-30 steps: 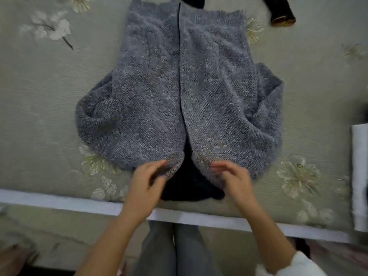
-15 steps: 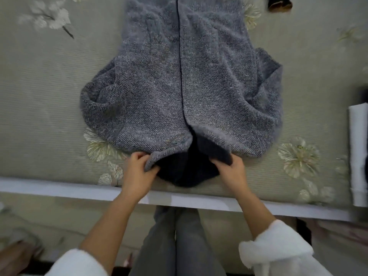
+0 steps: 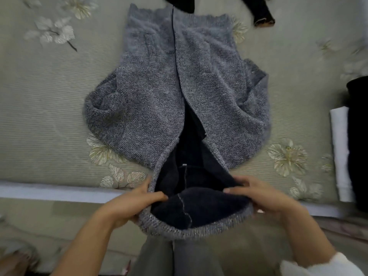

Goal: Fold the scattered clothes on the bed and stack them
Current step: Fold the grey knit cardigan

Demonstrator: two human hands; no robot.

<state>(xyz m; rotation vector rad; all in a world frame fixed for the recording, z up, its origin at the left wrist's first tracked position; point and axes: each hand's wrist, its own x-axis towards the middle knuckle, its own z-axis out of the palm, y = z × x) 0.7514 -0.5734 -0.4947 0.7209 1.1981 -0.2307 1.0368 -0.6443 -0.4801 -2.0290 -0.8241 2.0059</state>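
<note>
While the grey knitted cardigan (image 3: 151,100) lies at the bed's (image 3: 39,116) near edge, left hand (image 3: 137,202) and right hand (image 3: 258,196) grip its near end.

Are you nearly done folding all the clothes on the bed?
Not nearly. Done, it seems: a white folded cloth and a black folded garment lie at the right edge of the flowered bed. In hand: the fluffy grey knitted cardigan with dark lining; the left grip and right grip hold its near edge. Left: folding it, plus the black clothes at the far side.
</note>
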